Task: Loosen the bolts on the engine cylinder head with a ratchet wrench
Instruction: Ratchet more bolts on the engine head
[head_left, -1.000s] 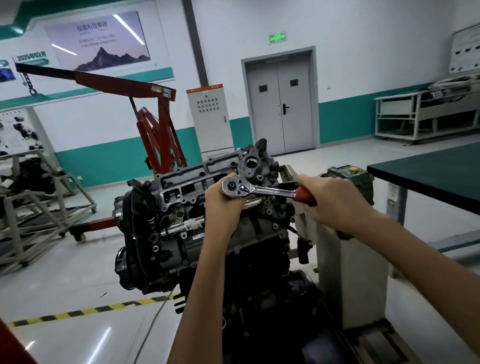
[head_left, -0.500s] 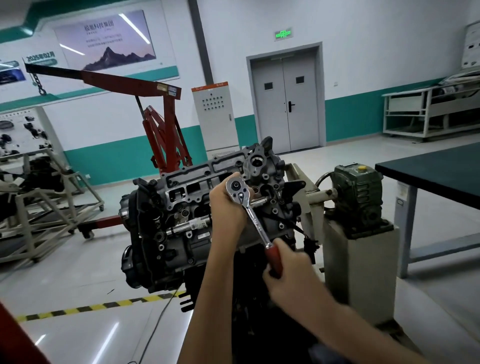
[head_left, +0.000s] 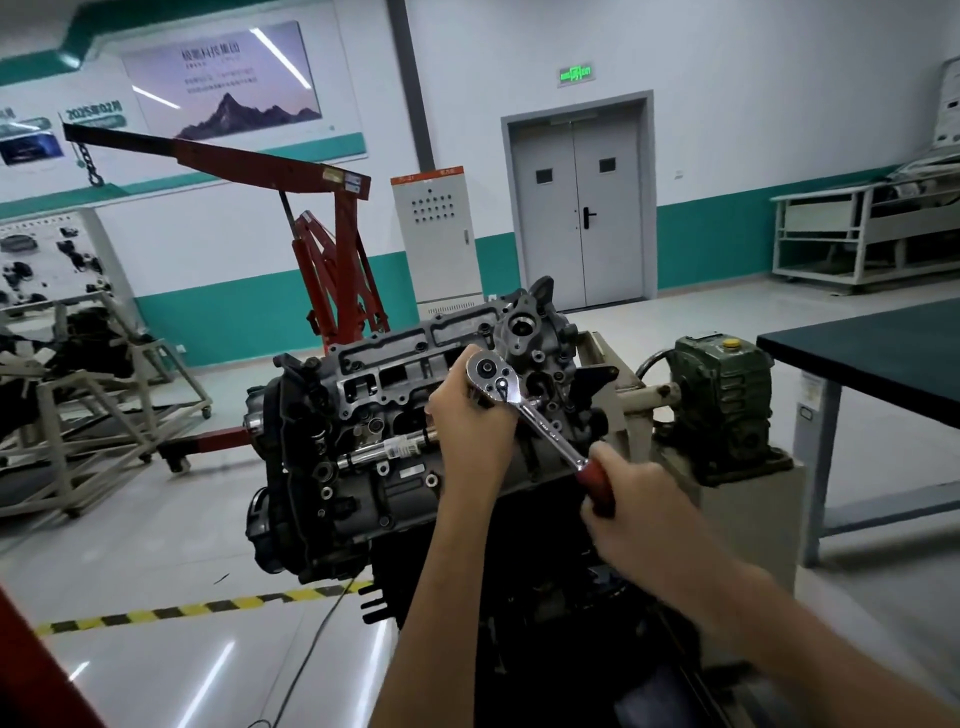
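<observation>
Ratchet wrench (head_left: 530, 415) sits on the engine cylinder head (head_left: 395, 374) at mid-frame, its handle running toward 4 o'clock into the right hand (head_left: 634, 514), whose fingers wrap the red grip. The left hand (head_left: 470, 431), curled under the ratchet's head, should press it square while the pull stays smooth. Bolt, socket and that hand's fingertips are hidden behind it.
</observation>
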